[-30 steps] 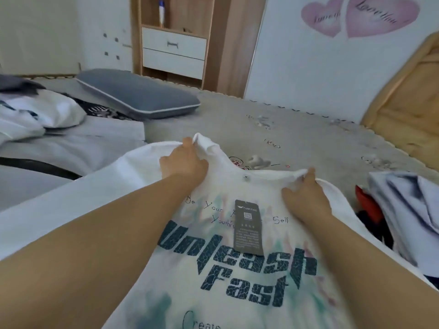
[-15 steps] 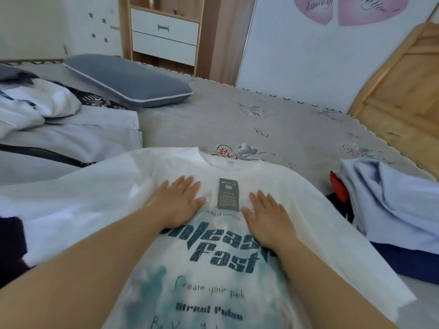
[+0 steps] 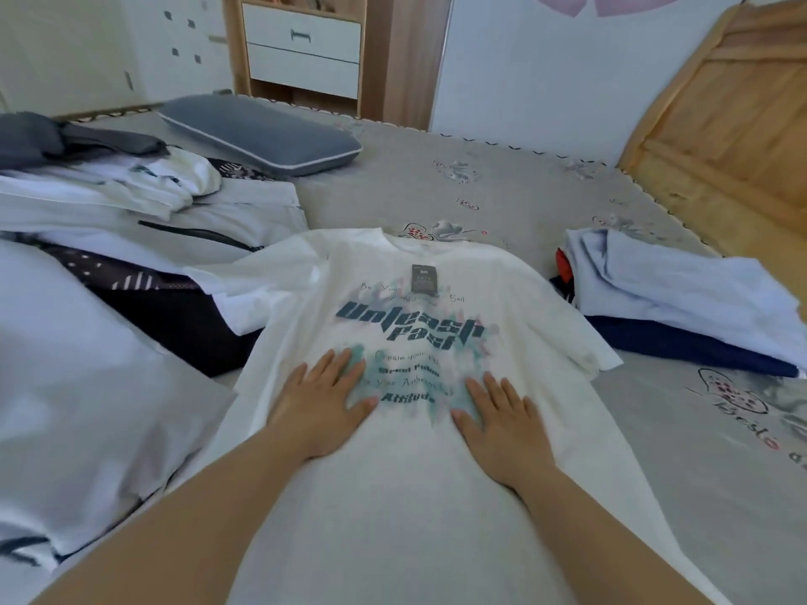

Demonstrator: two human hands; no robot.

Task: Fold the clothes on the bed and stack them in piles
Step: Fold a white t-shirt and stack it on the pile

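Since half a second ago, both hands have been drawn from the chest print down to the lower print of the one white T-shirt (image 3: 393,495), which is spread face-up on the bed (image 3: 546,203). The left hand (image 3: 325,406) and right hand (image 3: 502,423) are laid flat, fingers straight, nothing gripped. One dark tag (image 3: 424,279) lies below the collar. One folded pile (image 3: 681,299) is seen right; the loose heap (image 3: 131,220) left holds perhaps several garments, uncountable.

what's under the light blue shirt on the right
A folded navy garment lies under the light blue shirt, with a bit of red cloth at its left edge. Anything deeper in the pile is covered.
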